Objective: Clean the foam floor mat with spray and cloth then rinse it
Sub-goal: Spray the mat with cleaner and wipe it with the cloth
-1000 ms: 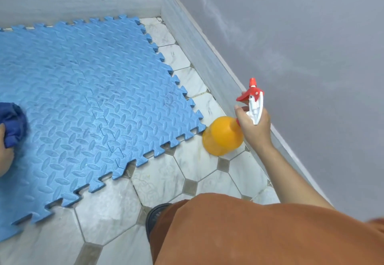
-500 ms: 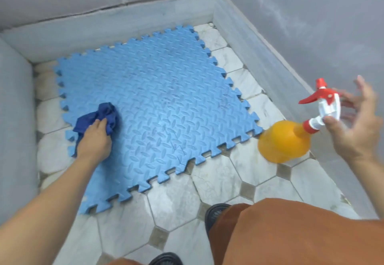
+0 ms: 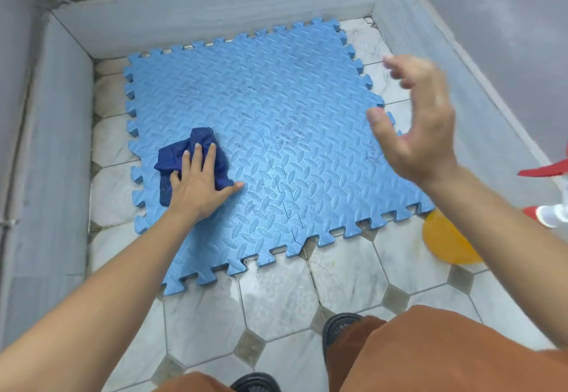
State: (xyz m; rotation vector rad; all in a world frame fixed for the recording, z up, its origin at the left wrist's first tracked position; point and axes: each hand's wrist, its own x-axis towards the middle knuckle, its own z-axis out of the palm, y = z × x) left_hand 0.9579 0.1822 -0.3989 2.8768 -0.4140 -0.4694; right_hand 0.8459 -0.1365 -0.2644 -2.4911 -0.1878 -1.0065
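Blue foam floor mat (image 3: 276, 151) lies flat on the tiled floor (image 3: 276, 296), in the corner formed by the grey marble skirting (image 3: 215, 13). Made of interlocking pieces, toothed edges all round, diamond-plate texture. Faint dark smudges near its middle; a wet-looking sheen just right of the cloth.

Dark blue cloth (image 3: 187, 157) is bunched on the mat's left part, near the left edge. Left hand (image 3: 199, 185) presses flat on it, fingers straight and spread, thumb out to the right touching the mat surface. Not a grip, just a palm-down press.

Right hand (image 3: 421, 133) is in the air above the mat's right edge, holding nothing. Fingers loosely curved, thumb apart from them; fingertips motion-blurred.

Spray bottle (image 3: 445, 241) stands on the floor just off the mat's near-right corner, partly hidden behind the right forearm. Orange body, white neck, red trigger head cut by the right frame edge. Not touching either hand.

Floor is white marble-look octagon tiles with small grey square insets; looks wet near the mat's front edge. Bottom of frame: orange-brown shorts (image 3: 445, 357) and two dark sandals (image 3: 338, 327), one beside the right knee, one at the bottom edge.
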